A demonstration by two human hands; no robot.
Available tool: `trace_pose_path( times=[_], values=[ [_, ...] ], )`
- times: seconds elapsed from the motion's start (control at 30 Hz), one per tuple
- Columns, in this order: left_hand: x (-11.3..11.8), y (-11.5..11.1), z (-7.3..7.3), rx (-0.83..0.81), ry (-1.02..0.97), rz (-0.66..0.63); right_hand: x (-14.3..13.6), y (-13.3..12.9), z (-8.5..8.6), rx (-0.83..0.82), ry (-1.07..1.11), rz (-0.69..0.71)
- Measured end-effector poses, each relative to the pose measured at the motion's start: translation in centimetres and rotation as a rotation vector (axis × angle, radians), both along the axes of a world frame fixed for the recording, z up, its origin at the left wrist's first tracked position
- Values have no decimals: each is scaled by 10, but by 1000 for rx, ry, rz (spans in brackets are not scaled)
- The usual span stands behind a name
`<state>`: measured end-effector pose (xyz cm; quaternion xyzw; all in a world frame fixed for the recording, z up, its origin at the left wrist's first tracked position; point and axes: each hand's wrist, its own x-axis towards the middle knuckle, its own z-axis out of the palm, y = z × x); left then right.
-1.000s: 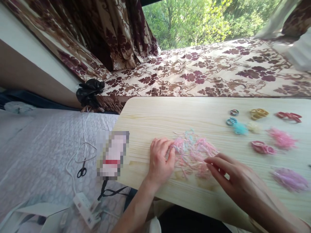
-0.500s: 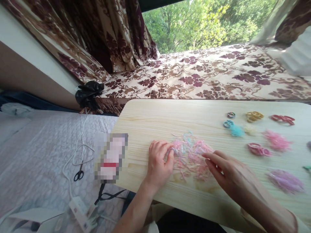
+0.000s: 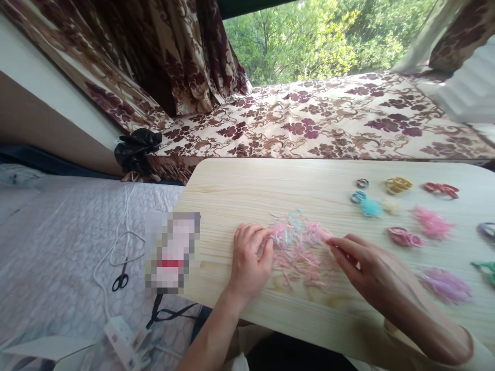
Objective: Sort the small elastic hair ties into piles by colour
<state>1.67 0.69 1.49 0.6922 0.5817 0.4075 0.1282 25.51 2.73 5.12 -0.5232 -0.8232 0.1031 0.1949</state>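
A loose pile of thin pink, lilac and pale blue strands (image 3: 299,245) lies on the pale wooden table (image 3: 270,180). At its left edge rests my left hand (image 3: 252,257), fingers curled and closed around part of the strands; what exactly they grip is too small to tell. My right hand (image 3: 358,257) is at the pile's right edge, with thumb and forefinger pinched on pink strands. To the right lie sorted clumps: a pink one (image 3: 432,222), a lilac one (image 3: 446,285) and a turquoise one (image 3: 370,207).
Hair ties in yellow (image 3: 398,185), red (image 3: 441,189) and pink (image 3: 405,237) lie on the table's right side. A blurred-out object (image 3: 172,252) is at the left edge. Scissors (image 3: 120,281) and a white power strip (image 3: 122,342) rest on the bed.
My right hand has moved slightly right relative to the pile, with pink strands at its fingertips. My left hand stays by the pile. The view has shifted a little.
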Motion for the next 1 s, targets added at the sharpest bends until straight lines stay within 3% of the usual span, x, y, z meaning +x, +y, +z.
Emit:
trace_pose_path(
  times=[0.5,1.0],
  values=[
    [-1,0,0,-10,-6,-15,-11,9,-4,-56,-52,24],
    [0,0,1,-26,-6,-7,-15,10,-9,5,-63,49]
  ],
)
